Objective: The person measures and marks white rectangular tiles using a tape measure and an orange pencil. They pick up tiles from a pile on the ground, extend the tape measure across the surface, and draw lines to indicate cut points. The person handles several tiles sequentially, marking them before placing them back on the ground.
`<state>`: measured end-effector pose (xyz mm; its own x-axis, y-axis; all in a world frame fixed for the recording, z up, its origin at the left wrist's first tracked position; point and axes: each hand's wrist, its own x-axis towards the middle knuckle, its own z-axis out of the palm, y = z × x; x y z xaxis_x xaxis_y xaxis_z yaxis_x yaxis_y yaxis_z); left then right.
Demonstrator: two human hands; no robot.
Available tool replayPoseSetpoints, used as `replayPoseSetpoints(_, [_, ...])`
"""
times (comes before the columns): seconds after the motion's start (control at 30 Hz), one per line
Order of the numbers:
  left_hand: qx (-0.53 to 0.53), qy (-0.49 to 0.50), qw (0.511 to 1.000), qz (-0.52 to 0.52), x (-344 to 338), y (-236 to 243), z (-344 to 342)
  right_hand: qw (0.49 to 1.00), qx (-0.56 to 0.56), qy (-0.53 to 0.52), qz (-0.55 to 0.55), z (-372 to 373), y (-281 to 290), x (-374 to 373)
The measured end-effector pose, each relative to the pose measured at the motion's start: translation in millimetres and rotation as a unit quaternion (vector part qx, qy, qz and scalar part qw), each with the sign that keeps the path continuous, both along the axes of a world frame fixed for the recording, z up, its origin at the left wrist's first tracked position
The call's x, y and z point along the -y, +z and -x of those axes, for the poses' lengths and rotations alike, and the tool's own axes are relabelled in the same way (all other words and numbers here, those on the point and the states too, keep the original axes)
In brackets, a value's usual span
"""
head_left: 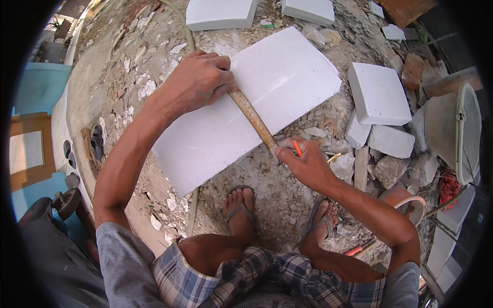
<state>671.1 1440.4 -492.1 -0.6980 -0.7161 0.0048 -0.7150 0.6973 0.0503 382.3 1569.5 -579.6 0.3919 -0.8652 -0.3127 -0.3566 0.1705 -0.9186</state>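
A large white block (298, 72) lies flat and slanted on the rubble in front of me. Across its middle runs a worn wooden stick (252, 117). Its far end is in my left hand (205, 78), whose fingers are closed and hide that end. At the block's near edge, my right hand (304, 160) is closed by the stick's near end, thumb and fingers pinched there. A thin orange pencil-like piece (297, 149) pokes up between the right fingers; most of it is hidden.
More white blocks (379, 95) lie to the right and at the far edge (222, 13). A grey bucket (457, 131) stands right, beside broken stones (393, 141). A hose (181, 18) crosses the rubble on the left. My sandalled feet (240, 210) are just below the block.
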Motion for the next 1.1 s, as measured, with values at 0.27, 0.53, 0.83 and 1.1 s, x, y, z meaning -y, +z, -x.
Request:
replayPoseSetpoints(0.27, [0.013,-0.006,1.000,-0.007,-5,-5,9,0.996,0.020,0.010,-0.082,4,13,9])
replayPoseSetpoints(0.53, [0.008,-0.008,1.000,-0.019,-11,-9,17,0.998,0.024,0.011,-0.053,3,9,14])
replayPoseSetpoints(0.83, [-0.016,-0.028,0.999,0.008,-12,-14,15,0.995,0.000,0.012,-0.095,-6,26,21])
replayPoseSetpoints(1.1, [-0.001,-0.022,1.000,-0.007,-14,-12,15,0.996,0.020,-0.002,-0.089,-8,20,19])
